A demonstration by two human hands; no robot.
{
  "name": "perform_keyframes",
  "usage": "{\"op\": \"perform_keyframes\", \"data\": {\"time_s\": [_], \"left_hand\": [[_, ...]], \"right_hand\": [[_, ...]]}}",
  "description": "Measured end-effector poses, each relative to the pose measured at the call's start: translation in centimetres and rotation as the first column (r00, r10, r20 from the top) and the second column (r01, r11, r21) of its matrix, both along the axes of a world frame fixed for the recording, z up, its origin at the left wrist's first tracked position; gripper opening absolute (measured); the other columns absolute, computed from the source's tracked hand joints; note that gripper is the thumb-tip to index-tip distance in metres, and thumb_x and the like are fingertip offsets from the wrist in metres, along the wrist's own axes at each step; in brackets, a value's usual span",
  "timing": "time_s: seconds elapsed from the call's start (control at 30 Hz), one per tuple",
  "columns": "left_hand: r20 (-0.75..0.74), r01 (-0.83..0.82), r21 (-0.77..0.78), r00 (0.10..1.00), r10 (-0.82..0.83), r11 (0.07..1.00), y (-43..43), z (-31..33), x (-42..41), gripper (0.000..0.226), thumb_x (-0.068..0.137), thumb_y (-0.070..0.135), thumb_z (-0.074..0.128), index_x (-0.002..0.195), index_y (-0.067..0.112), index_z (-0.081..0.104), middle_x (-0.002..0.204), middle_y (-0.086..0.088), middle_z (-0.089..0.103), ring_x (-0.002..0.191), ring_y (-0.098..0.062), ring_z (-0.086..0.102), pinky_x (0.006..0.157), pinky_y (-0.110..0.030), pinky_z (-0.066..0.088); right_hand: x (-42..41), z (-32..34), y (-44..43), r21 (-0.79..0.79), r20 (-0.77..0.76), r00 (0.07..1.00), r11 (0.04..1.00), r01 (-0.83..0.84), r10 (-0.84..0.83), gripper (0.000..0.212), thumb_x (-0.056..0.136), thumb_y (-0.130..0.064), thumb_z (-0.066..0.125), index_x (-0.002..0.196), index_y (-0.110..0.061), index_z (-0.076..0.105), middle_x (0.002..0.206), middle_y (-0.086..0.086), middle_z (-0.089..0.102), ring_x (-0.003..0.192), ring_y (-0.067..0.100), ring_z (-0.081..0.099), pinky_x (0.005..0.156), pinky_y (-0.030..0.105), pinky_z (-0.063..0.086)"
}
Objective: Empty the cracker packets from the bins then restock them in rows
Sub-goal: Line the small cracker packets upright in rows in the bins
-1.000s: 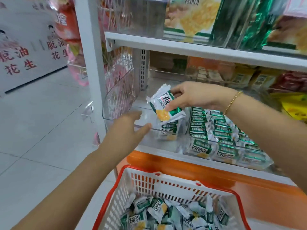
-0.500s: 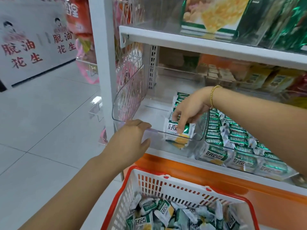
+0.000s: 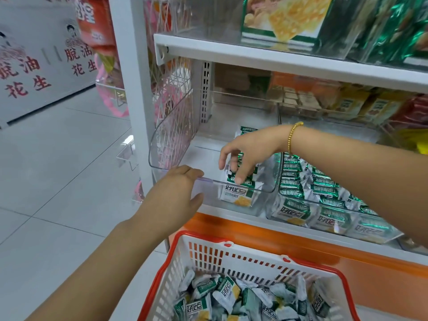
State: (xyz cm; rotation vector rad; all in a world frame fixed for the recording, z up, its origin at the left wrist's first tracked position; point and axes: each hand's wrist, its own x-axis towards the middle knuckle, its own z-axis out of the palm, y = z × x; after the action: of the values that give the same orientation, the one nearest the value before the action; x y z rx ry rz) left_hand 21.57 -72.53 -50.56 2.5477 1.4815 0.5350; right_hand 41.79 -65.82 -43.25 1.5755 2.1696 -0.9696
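1. Two hands work at a shop shelf (image 3: 231, 212); I view them from above.
2. The left hand (image 3: 178, 193) hooks its fingers over the front rim of a clear bin (image 3: 166, 135), with the thumb against the front wall. Its grip is closed on that rim.
3. The right hand (image 3: 250, 154), with a gold bracelet (image 3: 293, 135) at the wrist, reaches into the same bin. Its grip is clamped on a short row of cracker packets (image 3: 238, 195) standing on edge along the bin's right side.
4. The neighbouring bin (image 3: 382, 232), just to the right, holds green-and-white packets in tidy rows.
5. Below the shelf, a red-rimmed white basket (image 3: 208, 251) holds loose packets (image 3: 227, 295) in a heap.
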Motion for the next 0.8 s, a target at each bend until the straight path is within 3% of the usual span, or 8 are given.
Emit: {"op": "perform_keyframes", "data": {"time_s": [0.07,0.23,0.37,0.47,0.57,0.7,0.73,0.8], "left_hand": [[0.004,-0.005,-0.002,1.0,0.005,1.0,0.0,0.0,0.0,0.047,0.094,0.032,0.053,0.14,0.028,0.042,0.14,0.008,0.046,0.125,-0.01,0.046,0.098,-0.021,0.039],[0.017,-0.008,0.008,1.0,0.008,1.0,0.1,0.0,0.1,0.046,0.094,0.031,0.053,0.138,0.028,0.044,0.139,0.008,0.048,0.122,-0.009,0.048,0.096,-0.02,0.04],[0.015,-0.007,-0.001,1.0,0.007,1.0,0.1,0.0,0.1,0.047,0.093,0.032,0.053,0.139,0.029,0.043,0.14,0.008,0.047,0.123,-0.01,0.047,0.097,-0.021,0.04],[0.007,-0.007,0.0,1.0,0.007,1.0,0.3,-0.1,0.0,0.047,0.094,0.033,0.053,0.139,0.029,0.043,0.14,0.008,0.047,0.124,-0.01,0.046,0.097,-0.022,0.039],[0.004,0.001,-0.008,1.0,-0.001,1.0,0.3,0.0,-0.1,0.047,0.094,0.032,0.053,0.139,0.029,0.043,0.14,0.008,0.046,0.124,-0.01,0.047,0.097,-0.022,0.04],[0.004,0.011,-0.006,1.0,-0.011,1.0,0.1,-0.2,-0.1,0.048,0.094,0.029,0.054,0.141,0.029,0.041,0.142,0.007,0.045,0.124,-0.011,0.047,0.099,-0.022,0.04],[0.004,0.013,-0.004,1.0,-0.013,1.0,0.1,-0.2,-0.1,0.049,0.094,0.028,0.054,0.141,0.028,0.041,0.142,0.006,0.045,0.125,-0.012,0.047,0.099,-0.022,0.039],[0.017,0.011,-0.006,1.0,-0.011,1.0,0.0,-0.2,-0.1,0.05,0.093,0.026,0.055,0.141,0.025,0.041,0.142,0.004,0.045,0.125,-0.014,0.047,0.099,-0.023,0.039]], "right_hand": [[0.0,-0.2,0.3,-0.013,-0.052,0.998,1.0,-0.019,0.018,0.036,0.077,-0.014,0.078,0.11,-0.018,0.063,0.1,0.01,0.065,0.077,0.015,0.064,0.066,0.018,0.051],[-1.0,-2.0,0.6,0.113,0.1,0.989,0.986,-0.121,0.11,0.037,0.072,-0.024,0.083,0.104,-0.018,0.066,0.088,-0.004,0.064,0.09,0.024,0.067,0.072,0.027,0.051],[-2.5,-2.4,0.6,0.187,0.247,0.948,0.95,-0.248,0.199,0.062,0.066,-0.037,0.085,0.122,-0.028,0.059,0.115,-0.003,0.049,0.105,0.018,0.049,0.082,0.029,0.042],[-3.1,-2.4,0.9,0.103,0.341,0.901,0.942,-0.32,0.269,0.063,0.071,-0.041,0.081,0.128,-0.03,0.057,0.135,-0.003,0.047,0.121,0.019,0.044,0.098,0.034,0.041],[-2.9,-2.2,0.8,-0.064,0.406,0.853,0.941,-0.332,0.328,0.053,0.079,-0.039,0.075,0.128,-0.024,0.061,0.112,-0.006,0.059,0.106,0.017,0.051,0.087,0.029,0.039],[-2.5,-2.0,0.5,-0.096,0.427,0.848,0.948,-0.302,0.314,0.047,0.08,-0.034,0.075,0.123,-0.021,0.062,0.089,-0.014,0.055,0.089,0.01,0.049,0.075,0.024,0.037],[-2.6,-1.9,0.2,-0.085,0.43,0.847,0.948,-0.306,0.312,0.044,0.08,-0.033,0.075,0.121,-0.021,0.063,0.087,-0.014,0.054,0.086,0.01,0.048,0.071,0.024,0.038],[-2.7,-1.8,-0.3,-0.045,0.435,0.85,0.95,-0.308,0.296,0.049,0.079,-0.031,0.076,0.125,-0.02,0.061,0.101,-0.009,0.058,0.095,0.013,0.05,0.079,0.026,0.042]]}}
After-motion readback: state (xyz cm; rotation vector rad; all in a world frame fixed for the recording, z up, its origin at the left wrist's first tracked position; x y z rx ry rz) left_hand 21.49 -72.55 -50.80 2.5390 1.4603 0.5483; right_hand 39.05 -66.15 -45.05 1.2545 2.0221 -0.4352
